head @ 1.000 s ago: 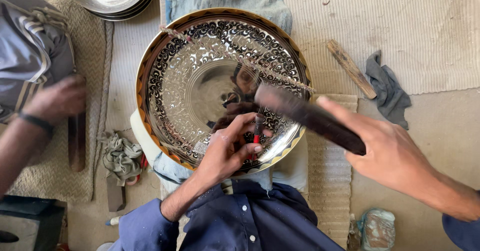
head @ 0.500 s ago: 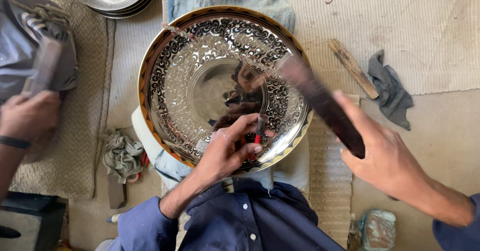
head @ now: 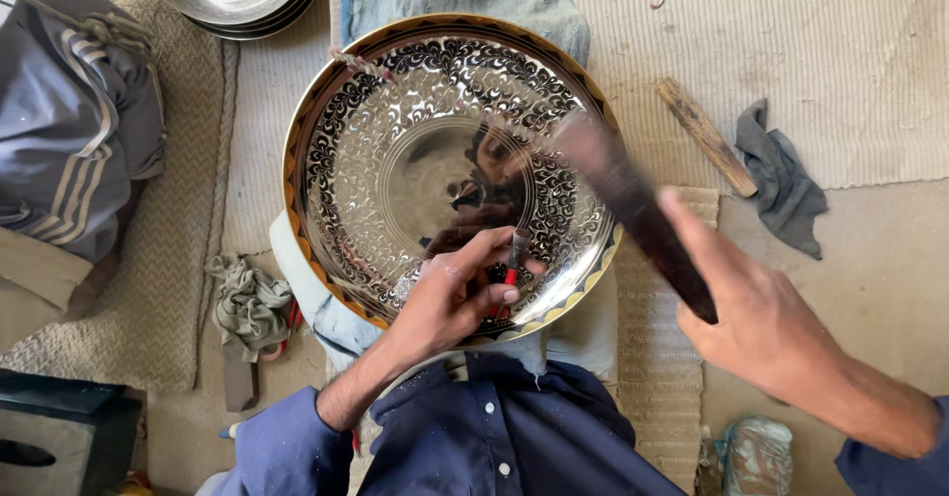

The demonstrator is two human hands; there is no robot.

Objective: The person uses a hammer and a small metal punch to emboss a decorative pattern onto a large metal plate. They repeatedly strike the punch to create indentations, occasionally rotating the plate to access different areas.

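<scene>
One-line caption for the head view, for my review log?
Left hand sets a small chisel on an engraved metal tray while the right hand raises a dark wooden mallet.

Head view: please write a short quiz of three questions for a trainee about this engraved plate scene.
1. True or false: the left hand holds a small punch against the engraved plate.
2. What does the right hand grip? A) grey rag B) dark striking bar C) wooden stick
3. What lies right of the wooden stick?

Key: 1 true; 2 B, the dark striking bar; 3 a grey rag.
</scene>
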